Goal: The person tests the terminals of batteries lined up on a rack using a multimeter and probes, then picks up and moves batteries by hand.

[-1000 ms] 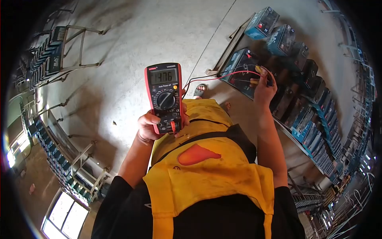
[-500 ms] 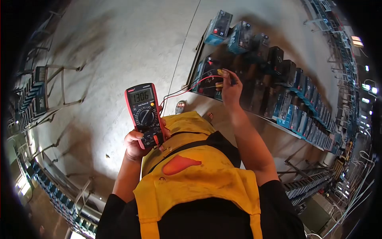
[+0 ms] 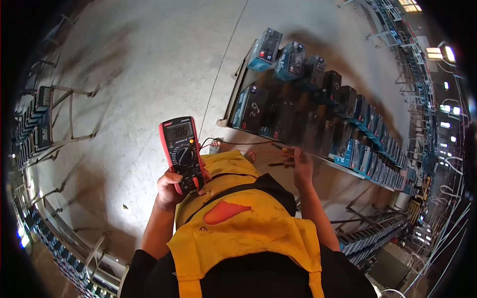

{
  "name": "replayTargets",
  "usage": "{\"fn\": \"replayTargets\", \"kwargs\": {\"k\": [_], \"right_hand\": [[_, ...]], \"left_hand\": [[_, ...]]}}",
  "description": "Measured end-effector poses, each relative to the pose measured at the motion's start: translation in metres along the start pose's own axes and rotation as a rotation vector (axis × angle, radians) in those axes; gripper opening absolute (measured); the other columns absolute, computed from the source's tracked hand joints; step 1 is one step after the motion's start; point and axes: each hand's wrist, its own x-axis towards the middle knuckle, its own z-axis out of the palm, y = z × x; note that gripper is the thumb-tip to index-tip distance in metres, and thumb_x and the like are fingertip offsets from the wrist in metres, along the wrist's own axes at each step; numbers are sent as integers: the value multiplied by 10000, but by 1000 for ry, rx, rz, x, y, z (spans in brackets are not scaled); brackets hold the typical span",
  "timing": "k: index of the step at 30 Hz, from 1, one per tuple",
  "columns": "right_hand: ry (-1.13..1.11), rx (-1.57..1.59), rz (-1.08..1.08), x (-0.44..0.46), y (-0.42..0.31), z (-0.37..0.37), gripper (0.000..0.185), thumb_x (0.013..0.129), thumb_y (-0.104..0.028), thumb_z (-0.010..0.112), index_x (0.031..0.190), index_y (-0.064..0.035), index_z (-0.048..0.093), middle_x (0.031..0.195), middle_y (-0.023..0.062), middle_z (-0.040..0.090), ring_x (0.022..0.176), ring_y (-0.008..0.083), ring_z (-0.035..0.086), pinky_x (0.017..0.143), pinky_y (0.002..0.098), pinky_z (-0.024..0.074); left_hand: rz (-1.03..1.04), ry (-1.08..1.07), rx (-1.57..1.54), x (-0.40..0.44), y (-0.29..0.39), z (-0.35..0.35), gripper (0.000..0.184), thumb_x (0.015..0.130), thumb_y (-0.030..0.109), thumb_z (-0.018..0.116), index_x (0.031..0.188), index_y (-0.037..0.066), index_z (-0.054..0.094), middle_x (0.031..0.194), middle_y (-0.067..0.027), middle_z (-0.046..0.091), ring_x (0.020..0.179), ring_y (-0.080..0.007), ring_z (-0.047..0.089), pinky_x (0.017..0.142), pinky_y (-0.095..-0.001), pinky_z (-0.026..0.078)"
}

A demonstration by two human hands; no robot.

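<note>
My left hand is wrapped around the lower part of a red and black digital multimeter, its thumb on the front edge. Digits that look like 306 show on the meter's screen. Red and black leads run from the meter to my right hand, which is closed on the test probes and slightly blurred. That hand is just off the near edge of a rack of batteries, apart from them. The nearest batteries are black and blue with chalk-like marks on top.
A long metal rack holds two rows of batteries stretching away to the right. More battery racks stand at the left. I wear a yellow apron, and my feet are on the concrete floor.
My right hand has drawn back with the probes, from over the batteries to near my body. The meter has dropped slightly in view, still in my left hand.
</note>
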Motion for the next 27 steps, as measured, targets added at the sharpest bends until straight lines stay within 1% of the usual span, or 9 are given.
{"fn": "replayTargets", "kwargs": {"k": [6, 8, 10, 12, 15, 18, 21, 25, 27], "right_hand": [[41, -178, -36, -49, 31, -20, 147, 1121, -58, 623, 1218, -37, 731, 1094, 94, 812, 887, 158, 730, 744, 328, 582], [95, -218, -53, -68, 43, -21, 188, 1087, 7, 615, 1229, -40, 729, 1103, 91, 809, 905, 161, 726, 760, 332, 593], [142, -281, -142, -80, 72, -28, 265, 1065, 40, 600, 1280, -42, 731, 1141, 79, 805, 931, 163, 722, 769, 334, 608], [172, -292, -183, -98, 87, -35, 288, 990, 88, 611, 1210, -39, 746, 1091, 66, 796, 936, 164, 709, 794, 338, 594], [312, -477, -102, -128, 94, -44, 246, 962, 66, 628, 1154, -40, 738, 1019, 129, 772, 902, 228, 701, 831, 376, 565], [452, -388, 42, -166, 69, -43, 213, 989, -6, 659, 1173, -69, 746, 1009, 182, 749, 879, 284, 683, 835, 404, 553], [548, -414, 121, -187, 102, -56, 181, 1030, -122, 730, 1202, -72, 756, 997, 180, 755, 852, 277, 674, 808, 403, 548], [651, -360, 265, -213, 125, -67, 290, 1067, -300, 768, 1242, -69, 753, 938, 171, 748, 804, 262, 671, 761, 401, 534], [675, -306, 325, -224, 131, -74, 275, 1075, -289, 754, 1247, -75, 756, 934, 154, 753, 809, 253, 681, 758, 405, 539]], "left_hand": [[-44, -39, 84, -1, 13, 4, 1120, 763, 365, 738, 1736, 13, 309, 1368, -215, 675, 1140, -420, 765, 650, -483, 663], [-86, -85, 83, 0, 17, 5, 1094, 753, 326, 741, 1722, 10, 344, 1384, -206, 674, 1173, -436, 751, 802, -516, 664], [-137, -148, 119, 1, 25, 5, 1097, 764, 350, 772, 1724, 18, 357, 1371, -192, 674, 1169, -397, 745, 997, -511, 610], [-98, -120, 54, 6, 18, 17, 1080, 784, 380, 788, 1729, 64, 373, 1366, -175, 689, 1151, -375, 739, 1013, -497, 598], [-300, -242, 114, 28, 22, 10, 1068, 788, 304, 779, 1742, 77, 356, 1420, -180, 703, 1192, -434, 725, 1100, -532, 547], [-437, -320, 132, 58, 18, 47, 1059, 785, 267, 766, 1736, 81, 338, 1364, -206, 709, 1125, -460, 751, 983, -538, 625], [-503, -351, 229, 81, 8, 80, 1046, 758, 263, 750, 1704, 37, 366, 1248, -210, 705, 1088, -477, 759, 893, -540, 662], [-534, -291, 343, 108, -20, 92, 1051, 716, 312, 707, 1673, -5, 412, 1199, -224, 719, 992, -461, 773, 854, -524, 671], [-531, -319, 405, 110, -37, 119, 1066, 712, 319, 692, 1681, -12, 398, 1203, -227, 720, 991, -453, 773, 857, -522, 670]]}}
